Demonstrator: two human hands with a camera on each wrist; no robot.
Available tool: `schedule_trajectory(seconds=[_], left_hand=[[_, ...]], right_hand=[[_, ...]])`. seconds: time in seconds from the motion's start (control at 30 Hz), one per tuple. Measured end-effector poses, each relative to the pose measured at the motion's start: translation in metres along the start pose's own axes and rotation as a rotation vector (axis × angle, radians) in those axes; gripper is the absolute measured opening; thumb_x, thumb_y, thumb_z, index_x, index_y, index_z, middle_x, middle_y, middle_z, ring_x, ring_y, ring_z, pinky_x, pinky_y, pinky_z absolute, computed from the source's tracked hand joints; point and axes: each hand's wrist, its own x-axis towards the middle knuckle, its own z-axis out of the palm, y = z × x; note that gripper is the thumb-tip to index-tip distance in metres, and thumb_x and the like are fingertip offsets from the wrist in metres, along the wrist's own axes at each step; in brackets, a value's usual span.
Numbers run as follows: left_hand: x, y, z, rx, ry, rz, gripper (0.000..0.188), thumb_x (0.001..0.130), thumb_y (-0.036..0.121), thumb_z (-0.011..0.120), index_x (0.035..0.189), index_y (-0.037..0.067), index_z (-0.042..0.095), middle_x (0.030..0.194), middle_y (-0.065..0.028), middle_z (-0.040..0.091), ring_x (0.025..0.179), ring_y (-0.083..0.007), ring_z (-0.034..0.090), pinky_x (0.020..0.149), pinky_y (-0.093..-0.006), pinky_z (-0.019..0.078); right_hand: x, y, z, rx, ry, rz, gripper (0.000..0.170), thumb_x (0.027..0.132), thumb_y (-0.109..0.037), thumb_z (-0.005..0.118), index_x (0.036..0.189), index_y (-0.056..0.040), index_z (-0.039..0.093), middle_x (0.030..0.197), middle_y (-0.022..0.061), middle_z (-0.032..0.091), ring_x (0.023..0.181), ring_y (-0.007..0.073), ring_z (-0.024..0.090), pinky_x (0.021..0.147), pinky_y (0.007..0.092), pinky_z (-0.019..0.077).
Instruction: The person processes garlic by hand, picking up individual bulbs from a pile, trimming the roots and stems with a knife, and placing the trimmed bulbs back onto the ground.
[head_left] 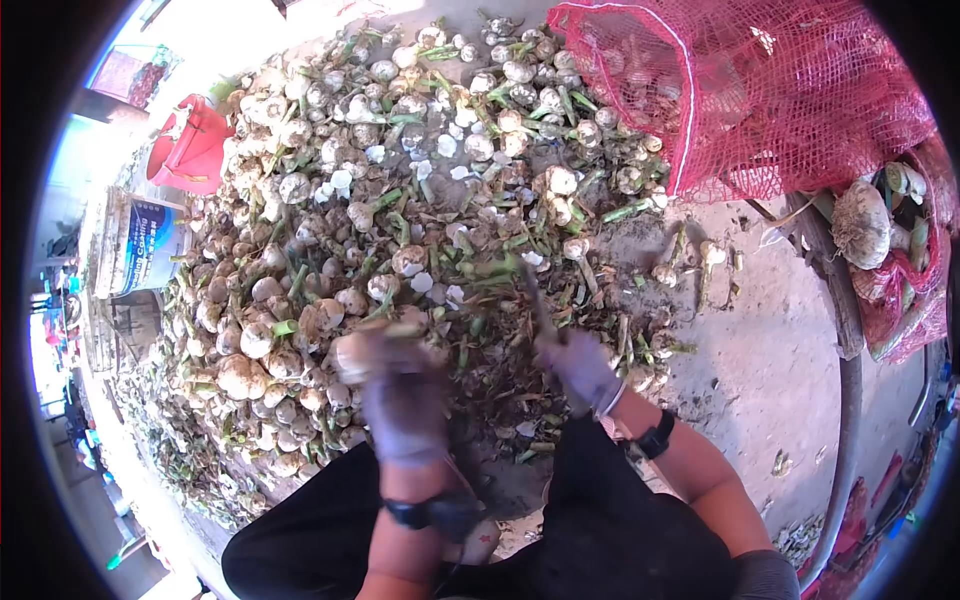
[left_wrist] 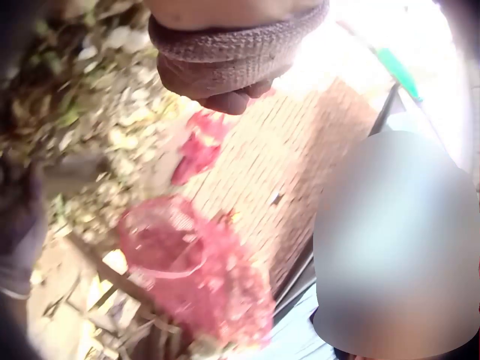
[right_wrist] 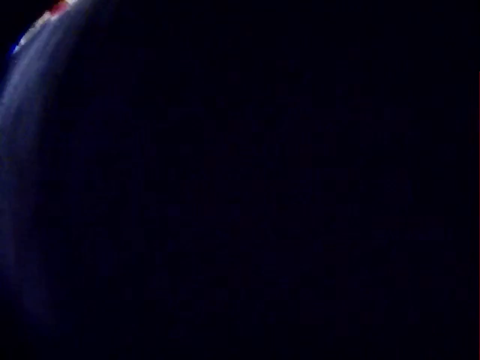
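Note:
My gloved left hand (head_left: 405, 405), blurred by motion, grips a garlic bulb (head_left: 358, 355) over the near side of a heap of garlic (head_left: 330, 210). Its curled fingers show from behind in the left wrist view, below a knitted cuff (left_wrist: 240, 45); the bulb is hidden there. To the right, my gloved right hand (head_left: 580, 370) holds the handle of a knife (head_left: 538, 300), whose thin blade points away over cut stalks and leaves (head_left: 500, 385). The right wrist view is almost wholly dark and shows neither hand.
A red mesh sack (head_left: 770, 95) lies at the back right, beside a wooden pole (head_left: 835, 270). At the left stand a red bucket (head_left: 190, 150) and a white and blue paint bucket (head_left: 145, 245). My legs (head_left: 640, 510) frame the near side of the heap.

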Motion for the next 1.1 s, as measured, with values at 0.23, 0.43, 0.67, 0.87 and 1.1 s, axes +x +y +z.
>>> schedule_trajectory(seconds=[0.23, 0.43, 0.67, 0.87, 1.1], left_hand=[[0.015, 0.017, -0.051, 0.076, -0.069, -0.114, 0.049, 0.095, 0.032, 0.057, 0.134, 0.003, 0.045, 0.108, -0.0075, 0.060, 0.091, -0.0179, 0.060, 0.078, -0.0309, 0.0523], [-0.004, -0.063, -0.008, 0.648, -0.166, -0.372, 0.052, 0.090, 0.017, 0.066, 0.135, 0.002, 0.045, 0.121, -0.0073, 0.057, 0.109, -0.0154, 0.055, 0.092, -0.0283, 0.0451], [-0.018, -0.052, -0.007, 0.669, -0.379, -0.394, 0.072, 0.084, 0.012, 0.071, 0.143, 0.004, 0.030, 0.127, -0.0097, 0.051, 0.116, -0.0174, 0.052, 0.101, -0.0322, 0.0453], [-0.015, -0.046, -0.015, 1.049, -0.539, -0.109, 0.061, 0.082, 0.008, 0.073, 0.132, 0.005, 0.039, 0.114, -0.0078, 0.056, 0.102, -0.0160, 0.058, 0.093, -0.0300, 0.0493], [-0.028, -0.025, -0.001, 0.760, -0.434, -0.432, 0.054, 0.076, 0.009, 0.078, 0.121, 0.007, 0.048, 0.103, -0.0023, 0.055, 0.093, -0.0140, 0.056, 0.085, -0.0307, 0.0469]], right_hand=[[0.106, 0.001, -0.058, -0.640, 0.504, -0.211, 0.041, 0.080, -0.029, 0.063, 0.104, 0.0040, 0.060, 0.099, 0.0235, 0.066, 0.091, 0.0377, 0.066, 0.083, 0.0429, 0.0531], [-0.013, -0.051, -0.030, 0.058, 0.050, -0.308, 0.034, 0.078, -0.021, 0.069, 0.102, 0.0011, 0.058, 0.089, 0.0175, 0.065, 0.078, 0.0309, 0.066, 0.069, 0.0403, 0.0522], [-0.049, -0.055, -0.042, -0.667, 0.234, -0.808, 0.035, 0.063, -0.019, 0.069, 0.091, -0.0026, 0.057, 0.090, 0.0162, 0.059, 0.083, 0.0337, 0.063, 0.071, 0.0389, 0.0520], [-0.055, -0.061, -0.033, -0.657, 0.089, -0.823, 0.031, 0.061, -0.023, 0.067, 0.084, -0.0046, 0.057, 0.086, 0.0140, 0.058, 0.079, 0.0320, 0.063, 0.067, 0.0407, 0.0511], [-0.001, 0.011, -0.039, -0.526, 0.291, -0.618, 0.022, 0.072, -0.021, 0.063, 0.087, -0.0052, 0.060, 0.082, 0.0130, 0.060, 0.078, 0.0339, 0.062, 0.068, 0.0417, 0.0507]])
